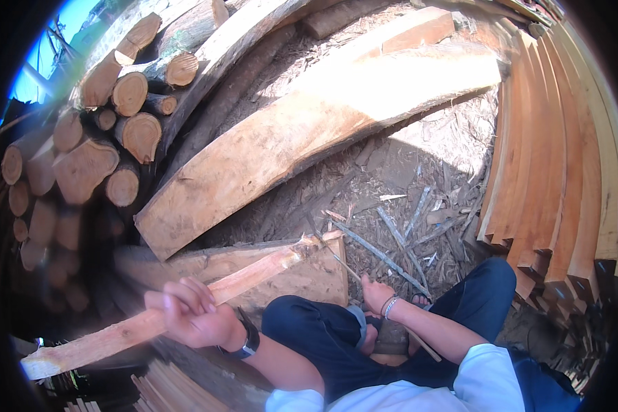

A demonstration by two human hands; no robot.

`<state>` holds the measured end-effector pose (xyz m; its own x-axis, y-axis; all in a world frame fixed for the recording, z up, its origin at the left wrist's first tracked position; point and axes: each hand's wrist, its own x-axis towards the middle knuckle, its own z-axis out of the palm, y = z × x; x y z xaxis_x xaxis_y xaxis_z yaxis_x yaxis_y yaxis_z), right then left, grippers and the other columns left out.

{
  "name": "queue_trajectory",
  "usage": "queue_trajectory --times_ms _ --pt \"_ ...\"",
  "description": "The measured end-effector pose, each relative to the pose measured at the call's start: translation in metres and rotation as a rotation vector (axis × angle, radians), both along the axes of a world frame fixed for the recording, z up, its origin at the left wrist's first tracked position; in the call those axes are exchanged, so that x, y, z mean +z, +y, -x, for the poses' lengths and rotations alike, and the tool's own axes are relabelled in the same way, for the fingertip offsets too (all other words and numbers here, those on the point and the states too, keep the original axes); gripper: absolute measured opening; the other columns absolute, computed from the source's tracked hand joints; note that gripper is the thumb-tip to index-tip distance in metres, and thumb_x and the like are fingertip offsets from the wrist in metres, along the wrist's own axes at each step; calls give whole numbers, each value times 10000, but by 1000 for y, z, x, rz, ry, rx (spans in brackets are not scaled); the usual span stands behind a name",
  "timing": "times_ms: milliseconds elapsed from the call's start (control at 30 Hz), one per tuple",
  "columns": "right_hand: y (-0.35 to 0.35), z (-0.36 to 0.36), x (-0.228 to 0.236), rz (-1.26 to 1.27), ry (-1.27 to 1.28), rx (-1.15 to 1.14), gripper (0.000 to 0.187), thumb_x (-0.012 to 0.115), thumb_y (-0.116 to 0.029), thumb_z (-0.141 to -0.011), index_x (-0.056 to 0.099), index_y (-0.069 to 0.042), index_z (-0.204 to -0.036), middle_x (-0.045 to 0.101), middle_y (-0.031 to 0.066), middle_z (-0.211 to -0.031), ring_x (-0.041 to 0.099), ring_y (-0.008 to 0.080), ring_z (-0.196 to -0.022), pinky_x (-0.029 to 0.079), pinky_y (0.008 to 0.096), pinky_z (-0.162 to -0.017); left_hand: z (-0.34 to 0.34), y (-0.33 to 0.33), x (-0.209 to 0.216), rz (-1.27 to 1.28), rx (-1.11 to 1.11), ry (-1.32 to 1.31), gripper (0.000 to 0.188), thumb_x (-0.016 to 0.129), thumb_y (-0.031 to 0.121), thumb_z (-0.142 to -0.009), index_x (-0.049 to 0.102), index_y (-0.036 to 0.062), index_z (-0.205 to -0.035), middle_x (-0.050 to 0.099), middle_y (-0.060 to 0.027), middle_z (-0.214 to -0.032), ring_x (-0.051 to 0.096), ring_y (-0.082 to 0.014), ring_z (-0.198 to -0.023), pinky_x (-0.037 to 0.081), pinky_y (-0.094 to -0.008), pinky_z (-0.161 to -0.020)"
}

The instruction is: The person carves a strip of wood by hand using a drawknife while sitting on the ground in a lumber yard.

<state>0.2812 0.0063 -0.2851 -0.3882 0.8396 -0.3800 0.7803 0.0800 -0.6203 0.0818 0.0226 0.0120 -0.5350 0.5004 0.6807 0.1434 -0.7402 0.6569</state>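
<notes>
My left hand [192, 316] is closed around a long, rough wooden strip [257, 275], pinkish with pale patches. The strip slants from the lower left to its far end above a thick board [323, 275] in front of my knees. In my right hand [376, 295] is a thin, stick-like wooden handle [424, 345], gripped partway along. Its far part reaches toward the strip's frayed end, where a narrow dark piece shows; I cannot make out what kind of head it has. Whether the two touch there cannot be told.
A broad, heavy plank [254, 154] lies across the ground beyond the strip. Cut logs [141, 137] are piled at the left, and sawn boards [549, 137] are stacked at the right. Grey sticks [384, 257] and wood chips litter the ground. More thin strips [172, 388] lie at the lower left.
</notes>
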Motion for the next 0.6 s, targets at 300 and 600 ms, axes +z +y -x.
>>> queue_trajectory --times_ms 300,600 --pt "19 0 60 -29 46 -65 281 513 -84 -800 390 13 -1033 620 275 -755 632 425 -733 516 498 -656 -4 -1 -1 -12 5 13 170 380 125 -876 291 88 -736 260 3 -478 203 -71 -371 187 -202 -344" --pt "9 0 -14 20 -20 14 203 455 -88 -831 392 13 -996 614 301 -819 622 442 -782 501 520 -668 -11 4 3 -11 -15 38 175 385 120 -870 291 85 -726 255 1 -479 202 -73 -375 187 -203 -352"
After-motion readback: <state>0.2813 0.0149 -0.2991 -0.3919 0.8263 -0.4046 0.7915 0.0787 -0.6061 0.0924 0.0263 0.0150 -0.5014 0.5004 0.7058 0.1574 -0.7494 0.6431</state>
